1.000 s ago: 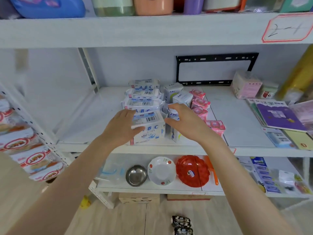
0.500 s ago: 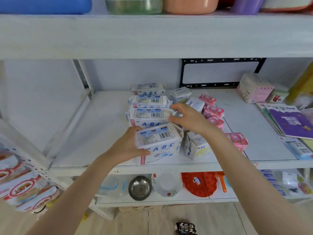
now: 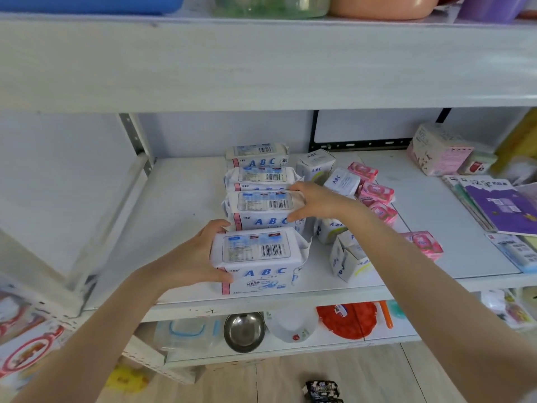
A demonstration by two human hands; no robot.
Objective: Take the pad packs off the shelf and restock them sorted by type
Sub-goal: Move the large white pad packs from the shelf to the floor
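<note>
Several large white ABC pad packs stand in a row running back along the white shelf point(image 3: 180, 216). My left hand point(image 3: 200, 257) grips the left end of the front ABC pack point(image 3: 257, 261) near the shelf's front edge. My right hand point(image 3: 313, 200) grips the right end of the second ABC pack point(image 3: 260, 209) behind it. Two more large packs point(image 3: 260, 177) stand further back. Small white ABC boxes point(image 3: 347, 257) sit to the right of the row, one tipped over. Small pink pad packs point(image 3: 376, 191) lie in a line right of those.
A pink tissue pack point(image 3: 438, 151) and a purple book point(image 3: 502, 206) occupy the shelf's right side. The upper shelf board point(image 3: 261, 62) hangs low overhead. Below are a steel bowl point(image 3: 244, 331), a white bowl and a red plate point(image 3: 347, 319). Snack bags point(image 3: 26, 344) hang at lower left.
My right hand has moved back from the small boxes to the right end of the second large pack. My left hand has stayed on the front pack. The view has shifted closer.
</note>
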